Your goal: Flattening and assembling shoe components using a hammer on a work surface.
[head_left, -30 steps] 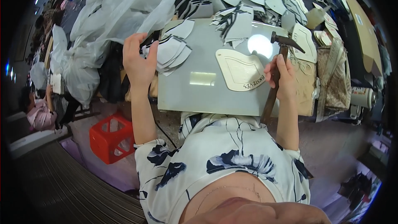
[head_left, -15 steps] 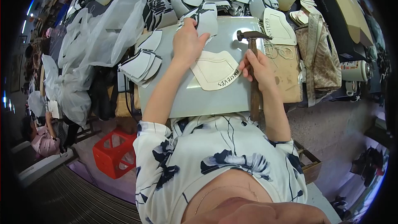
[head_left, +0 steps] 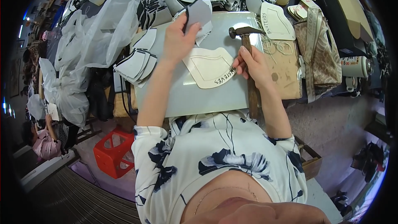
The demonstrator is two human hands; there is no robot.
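My left hand [head_left: 177, 37] reaches forward over a grey metal slab [head_left: 195, 95] and grips a grey cut piece [head_left: 200, 13] with a dark edge. My right hand [head_left: 251, 63] holds a hammer [head_left: 248, 54] by its wooden handle, the metal head pointing away from me. A cream template [head_left: 211, 67] with a stitched outline lies flat on the slab between my hands, touching the right hand's fingers.
Stacks of grey and white cut pieces [head_left: 139, 60] lie left of the slab and across the back. Clear plastic bags [head_left: 95, 37] pile at the left. A wooden board [head_left: 284, 68], another template [head_left: 275, 23] and a patterned strap [head_left: 321, 49] sit right. A red crate [head_left: 114, 151] stands below.
My left hand swung from the far left across to the pile behind the slab and took hold of a grey piece. The right hand kept the hammer near the template.
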